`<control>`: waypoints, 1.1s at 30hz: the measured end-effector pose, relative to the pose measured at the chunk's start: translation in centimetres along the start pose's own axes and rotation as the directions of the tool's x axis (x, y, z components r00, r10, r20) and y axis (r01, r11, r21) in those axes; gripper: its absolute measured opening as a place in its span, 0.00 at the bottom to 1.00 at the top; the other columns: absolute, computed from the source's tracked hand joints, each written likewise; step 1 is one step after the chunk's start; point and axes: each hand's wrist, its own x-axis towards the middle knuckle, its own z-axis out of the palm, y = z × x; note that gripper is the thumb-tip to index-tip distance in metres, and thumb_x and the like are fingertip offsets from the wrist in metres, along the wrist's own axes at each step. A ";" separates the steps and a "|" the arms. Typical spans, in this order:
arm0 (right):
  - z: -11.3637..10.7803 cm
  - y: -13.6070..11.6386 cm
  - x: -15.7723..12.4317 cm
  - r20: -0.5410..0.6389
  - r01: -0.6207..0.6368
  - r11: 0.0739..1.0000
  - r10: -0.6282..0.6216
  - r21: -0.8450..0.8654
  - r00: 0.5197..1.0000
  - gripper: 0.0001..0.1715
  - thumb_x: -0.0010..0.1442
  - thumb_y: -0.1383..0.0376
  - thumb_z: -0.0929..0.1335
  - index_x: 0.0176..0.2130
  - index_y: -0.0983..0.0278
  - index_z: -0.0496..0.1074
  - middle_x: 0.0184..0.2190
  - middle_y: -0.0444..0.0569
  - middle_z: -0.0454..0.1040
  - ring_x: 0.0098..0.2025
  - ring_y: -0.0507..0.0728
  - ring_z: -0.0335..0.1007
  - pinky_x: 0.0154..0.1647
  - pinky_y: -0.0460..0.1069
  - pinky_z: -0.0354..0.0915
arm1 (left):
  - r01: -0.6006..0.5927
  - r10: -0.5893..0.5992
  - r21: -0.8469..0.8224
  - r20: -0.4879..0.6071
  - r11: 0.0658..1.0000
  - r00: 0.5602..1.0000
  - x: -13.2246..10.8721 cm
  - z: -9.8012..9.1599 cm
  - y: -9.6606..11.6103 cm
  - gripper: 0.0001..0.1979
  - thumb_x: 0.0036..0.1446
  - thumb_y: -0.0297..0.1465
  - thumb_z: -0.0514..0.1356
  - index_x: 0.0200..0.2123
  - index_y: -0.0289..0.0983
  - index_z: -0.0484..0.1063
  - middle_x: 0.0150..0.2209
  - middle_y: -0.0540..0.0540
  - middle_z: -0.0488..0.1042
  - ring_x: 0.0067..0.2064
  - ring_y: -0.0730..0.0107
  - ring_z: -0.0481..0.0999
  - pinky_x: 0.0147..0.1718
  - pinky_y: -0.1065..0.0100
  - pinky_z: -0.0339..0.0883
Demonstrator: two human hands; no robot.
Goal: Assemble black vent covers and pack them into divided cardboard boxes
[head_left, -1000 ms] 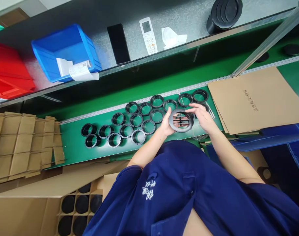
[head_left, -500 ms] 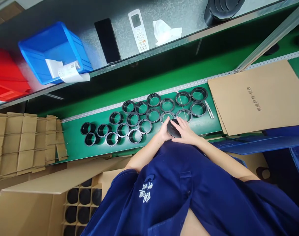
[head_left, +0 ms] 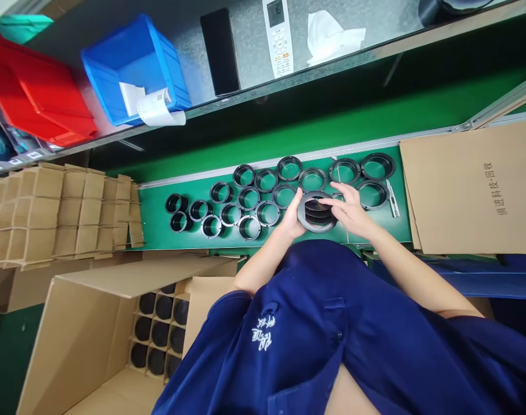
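Observation:
My left hand (head_left: 294,218) is wrapped round the left side of a round black part (head_left: 318,212) with a wide grey-looking rim and a dark, ridged inside. The part is held tilted toward me, just above the bench's near edge. My right hand (head_left: 352,212) is open with fingers spread. Its fingertips reach over the part's opening and seem to touch its inside. Beyond and to the left, several black rings (head_left: 249,198) stand in rows on the green bench (head_left: 153,233). Some rings behind my right hand are partly hidden.
A silver-coloured tool (head_left: 393,199) lies right of the rings, beside flat cardboard (head_left: 466,190). Cardboard dividers (head_left: 47,213) stand left. Below is an open carton (head_left: 72,340) with black cylinders in compartments. The shelf above holds a blue bin (head_left: 133,63), phone (head_left: 220,52) and remote (head_left: 278,37).
The black part has turned so that its rim and opening face me. My right hand has loosened from its side and spread its fingers over the opening. The view has shifted.

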 end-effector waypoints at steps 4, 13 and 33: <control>0.1 -1.0 1.4 0.019 0.027 0.999 -0.028 0.021 0.999 0.33 0.74 0.47 0.54 0.46 0.56 0.82 0.68 0.51 0.62 0.72 0.69 0.44 0.73 0.71 0.46 | 0.060 -0.062 0.026 0.095 0.998 0.994 -0.8 0.6 0.4 0.36 0.66 0.58 0.49 0.52 0.33 0.77 0.45 0.33 0.83 0.48 0.46 0.83 0.48 0.46 0.76; -1.7 -2.3 0.6 -0.045 -0.068 0.987 0.076 0.145 0.996 0.43 0.75 0.45 0.47 0.53 0.56 0.81 0.64 0.51 0.68 0.68 0.65 0.56 0.73 0.65 0.53 | 0.116 -0.116 0.013 0.168 0.993 0.979 -0.6 1.1 0.4 0.39 0.67 0.59 0.44 0.57 0.31 0.73 0.46 0.31 0.82 0.49 0.44 0.82 0.51 0.40 0.73; 6.6 7.8 -0.4 -0.017 -0.314 0.827 0.347 -0.466 0.938 0.64 0.56 0.38 0.71 0.75 0.71 0.49 0.74 0.72 0.40 0.71 0.84 0.39 0.68 0.80 0.33 | 0.122 -0.104 0.140 -0.128 0.983 0.986 2.6 -6.1 -3.6 0.37 0.66 0.60 0.45 0.62 0.39 0.68 0.64 0.32 0.69 0.60 0.48 0.74 0.60 0.43 0.66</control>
